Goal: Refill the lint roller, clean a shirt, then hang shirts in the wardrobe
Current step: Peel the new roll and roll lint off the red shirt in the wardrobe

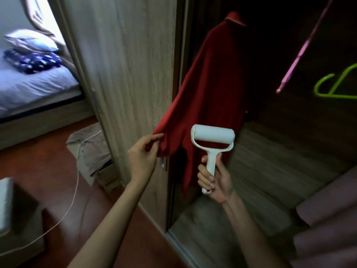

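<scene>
A red shirt (208,89) hangs inside the dark open wardrobe (289,151), its collar near the top. My left hand (144,154) pinches the shirt's lower left hem and pulls it out sideways toward the wardrobe door edge. My right hand (214,180) grips the handle of a white lint roller (212,140), held upright with the roll touching or just in front of the shirt's lower part. The hanger under the shirt is hidden.
A wooden wardrobe door panel (125,74) stands left of the shirt. A pink hanger (301,53) and a green hanger (336,86) hang at the right. Folded pinkish cloth (328,219) lies low right. A beige garment (90,149) sits on boxes on the floor; a bed (34,84) stands behind.
</scene>
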`<state>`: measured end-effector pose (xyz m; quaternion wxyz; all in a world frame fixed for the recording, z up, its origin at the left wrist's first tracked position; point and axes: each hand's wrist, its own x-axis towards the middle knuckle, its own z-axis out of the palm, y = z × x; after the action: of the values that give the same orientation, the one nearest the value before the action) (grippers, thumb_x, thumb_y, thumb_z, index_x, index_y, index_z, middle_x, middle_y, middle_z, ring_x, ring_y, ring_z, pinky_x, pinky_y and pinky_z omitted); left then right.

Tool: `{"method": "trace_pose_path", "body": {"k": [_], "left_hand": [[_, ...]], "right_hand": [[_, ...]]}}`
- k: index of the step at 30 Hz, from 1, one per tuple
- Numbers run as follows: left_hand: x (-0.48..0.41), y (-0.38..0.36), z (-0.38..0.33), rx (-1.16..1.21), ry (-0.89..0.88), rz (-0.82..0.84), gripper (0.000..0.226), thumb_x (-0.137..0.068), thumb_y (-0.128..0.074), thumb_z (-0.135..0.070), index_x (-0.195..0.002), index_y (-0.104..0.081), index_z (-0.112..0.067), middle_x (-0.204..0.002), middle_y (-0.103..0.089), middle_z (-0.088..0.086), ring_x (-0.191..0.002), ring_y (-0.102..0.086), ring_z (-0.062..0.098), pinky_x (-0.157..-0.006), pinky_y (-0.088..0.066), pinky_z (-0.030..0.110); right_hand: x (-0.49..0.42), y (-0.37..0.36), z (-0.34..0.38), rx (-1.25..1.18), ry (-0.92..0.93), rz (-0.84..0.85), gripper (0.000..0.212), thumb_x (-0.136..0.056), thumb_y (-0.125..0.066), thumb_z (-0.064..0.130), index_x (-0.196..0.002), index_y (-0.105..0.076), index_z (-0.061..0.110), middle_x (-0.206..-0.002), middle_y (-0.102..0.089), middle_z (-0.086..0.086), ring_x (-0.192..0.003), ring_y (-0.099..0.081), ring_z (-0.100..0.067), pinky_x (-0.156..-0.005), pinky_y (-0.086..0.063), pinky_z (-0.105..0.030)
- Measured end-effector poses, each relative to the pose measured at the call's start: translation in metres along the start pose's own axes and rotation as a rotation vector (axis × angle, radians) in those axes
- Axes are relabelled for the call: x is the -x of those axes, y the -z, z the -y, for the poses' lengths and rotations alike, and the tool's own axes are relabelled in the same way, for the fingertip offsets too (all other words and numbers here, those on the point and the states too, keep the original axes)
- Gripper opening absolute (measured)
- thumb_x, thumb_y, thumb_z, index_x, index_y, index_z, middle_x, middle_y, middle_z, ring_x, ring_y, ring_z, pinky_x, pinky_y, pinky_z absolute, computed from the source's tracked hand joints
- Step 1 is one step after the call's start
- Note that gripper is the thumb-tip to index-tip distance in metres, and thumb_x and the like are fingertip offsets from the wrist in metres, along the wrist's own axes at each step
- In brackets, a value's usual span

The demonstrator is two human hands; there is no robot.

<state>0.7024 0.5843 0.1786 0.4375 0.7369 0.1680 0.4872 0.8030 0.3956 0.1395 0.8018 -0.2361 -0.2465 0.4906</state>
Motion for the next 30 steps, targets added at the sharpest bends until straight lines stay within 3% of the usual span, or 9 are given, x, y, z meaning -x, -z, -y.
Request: {"method": "trace_pose_path", "body": {"k": [3,6,10,13,15,18,21,25,30], "left_hand": [[-0.004,0.033,-0.021,-0.043,-0.05,-0.028,0.032,-0.088,-0.057,0.006,-0.1,-0.073,-0.018,-0.099,-0.072,-0.003,-0.092,-0.066,0.002,-0.08,-0.052,0.016],[-0.018,0.062,-0.039,-0.126,-0.144,-0.005,0.041,-0.085,-0.052,0.013,-0.102,-0.073,-0.017,-0.098,-0.069,-0.001,-0.091,-0.064,0.002,-0.079,-0.046,0.01],[-0.045,0.091,-0.06,-0.069,-0.165,-0.066,0.048,-0.082,-0.046,0.016,-0.104,-0.072,-0.017,-0.099,-0.068,-0.006,-0.091,-0.063,-0.001,-0.083,-0.047,0.014],[-0.069,0.118,-0.067,-0.015,-0.178,-0.078,0.048,-0.082,-0.044,0.012,-0.104,-0.073,-0.019,-0.1,-0.069,-0.008,-0.091,-0.066,0.005,-0.085,-0.052,0.029],[-0.084,0.133,-0.067,-0.021,-0.176,-0.043,0.047,-0.081,-0.043,0.008,-0.104,-0.073,-0.021,-0.099,-0.07,-0.006,-0.088,-0.066,0.01,-0.081,-0.054,0.037],[-0.099,0.145,-0.064,0.021,-0.104,0.04,0.052,-0.083,-0.042,0.007,-0.099,-0.074,-0.031,-0.101,-0.072,0.002,-0.08,-0.065,0.009,-0.079,-0.052,0.038],[-0.109,0.151,-0.068,0.099,-0.042,0.093,0.042,-0.091,-0.046,0.007,-0.1,-0.074,-0.024,-0.105,-0.073,0.003,-0.092,-0.068,0.013,-0.088,-0.053,0.039],[-0.11,0.151,-0.079,0.192,0.007,0.16,0.023,-0.092,-0.059,-0.002,-0.109,-0.07,-0.012,-0.107,-0.071,0.0,-0.094,-0.065,0.002,-0.082,-0.05,0.018],[-0.113,0.157,-0.064,0.272,0.082,0.321,0.049,-0.072,-0.078,-0.018,-0.119,-0.067,-0.021,-0.125,-0.062,0.007,-0.108,-0.062,0.019,-0.09,-0.051,0.035]], "right_hand": [[-0.01,-0.011,0.0,-0.001,-0.032,0.035,0.043,-0.091,-0.052,0.049,-0.097,-0.058,0.007,-0.049,-0.044,0.001,-0.034,-0.038,-0.006,-0.033,-0.029,-0.018],[-0.035,-0.039,0.003,0.006,-0.059,0.12,0.043,-0.092,-0.048,0.05,-0.095,-0.059,0.008,-0.048,-0.033,0.002,-0.034,-0.026,-0.007,-0.033,-0.025,-0.018],[-0.085,-0.089,0.023,0.085,-0.06,0.238,0.046,-0.091,-0.04,0.054,-0.092,-0.058,0.011,-0.047,-0.026,0.003,-0.03,-0.028,-0.004,-0.031,-0.024,-0.017],[-0.108,-0.096,0.015,0.118,-0.063,0.26,0.045,-0.087,-0.05,0.056,-0.085,-0.059,0.012,-0.044,-0.036,0.006,-0.03,-0.037,-0.002,-0.031,-0.022,-0.017],[-0.11,-0.085,-0.006,0.125,-0.097,0.227,0.045,-0.085,-0.055,0.057,-0.079,-0.059,0.013,-0.044,-0.041,0.006,-0.03,-0.038,-0.003,-0.031,-0.022,-0.018],[-0.111,-0.087,-0.023,0.116,-0.133,0.23,0.045,-0.083,-0.059,0.057,-0.072,-0.054,0.014,-0.046,-0.041,0.006,-0.031,-0.037,-0.004,-0.033,-0.021,-0.019],[-0.13,-0.122,0.0,0.119,-0.116,0.366,0.044,-0.087,-0.053,0.055,-0.071,-0.051,0.015,-0.049,-0.041,0.004,-0.037,-0.041,-0.006,-0.037,-0.031,-0.019],[-0.144,-0.132,0.004,0.069,-0.116,0.456,0.044,-0.092,-0.044,0.053,-0.077,-0.052,0.012,-0.05,-0.034,0.002,-0.036,-0.036,-0.008,-0.038,-0.033,-0.019],[-0.129,-0.115,-0.019,0.064,-0.146,0.413,0.043,-0.093,-0.044,0.051,-0.078,-0.052,0.011,-0.05,-0.029,0.002,-0.036,-0.027,-0.008,-0.036,-0.025,-0.018]]}}
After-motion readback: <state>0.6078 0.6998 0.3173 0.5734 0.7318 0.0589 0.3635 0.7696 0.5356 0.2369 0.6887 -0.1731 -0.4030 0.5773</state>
